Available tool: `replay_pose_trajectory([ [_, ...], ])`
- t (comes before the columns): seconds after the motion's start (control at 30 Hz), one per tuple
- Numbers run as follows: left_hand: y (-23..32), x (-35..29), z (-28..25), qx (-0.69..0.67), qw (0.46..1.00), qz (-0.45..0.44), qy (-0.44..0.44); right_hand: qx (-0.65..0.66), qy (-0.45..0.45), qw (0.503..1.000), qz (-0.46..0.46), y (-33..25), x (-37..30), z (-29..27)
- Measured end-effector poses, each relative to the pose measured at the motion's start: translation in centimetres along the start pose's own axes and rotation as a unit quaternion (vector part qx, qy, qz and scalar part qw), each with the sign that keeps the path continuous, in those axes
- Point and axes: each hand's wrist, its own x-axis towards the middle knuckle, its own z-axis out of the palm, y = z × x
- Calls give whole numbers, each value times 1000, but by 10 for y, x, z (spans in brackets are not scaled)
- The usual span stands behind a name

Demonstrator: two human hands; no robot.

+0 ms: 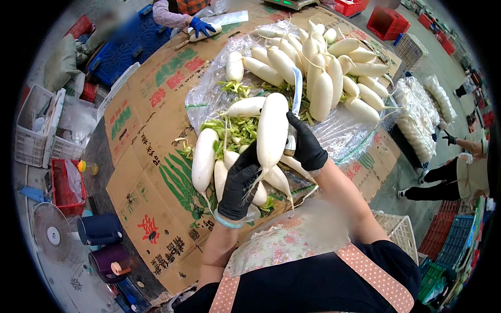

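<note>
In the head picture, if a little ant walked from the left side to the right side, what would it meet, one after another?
Fan → dark blue container → gloved left hand → held white radish → gloved right hand → pile of white bags → blue crate.

At near left, a fan, with a blue pail just to the right and a purple pail nearer. Farther along the left, a red basket holding clear plastic, then a white crate. At far left, a blue pallet. At the far edge, a scale, partly cut off. At far right, a red crate. To the right, bulging white bags, contents perhaps bundled but hard to make out. At near right, a green crate, with a blue crate just beyond.
</note>
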Motion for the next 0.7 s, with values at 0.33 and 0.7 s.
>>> replay_pose_trajectory([
  [0.33, -5, 15, 4, 140, 981, -108, 79, -331, 137, 934, 4, -3, 2, 8],
  [0.7, 71, 224, -28, 266, 957, 117, 6, -531, 303, 643, -463, -75, 22, -37],
])
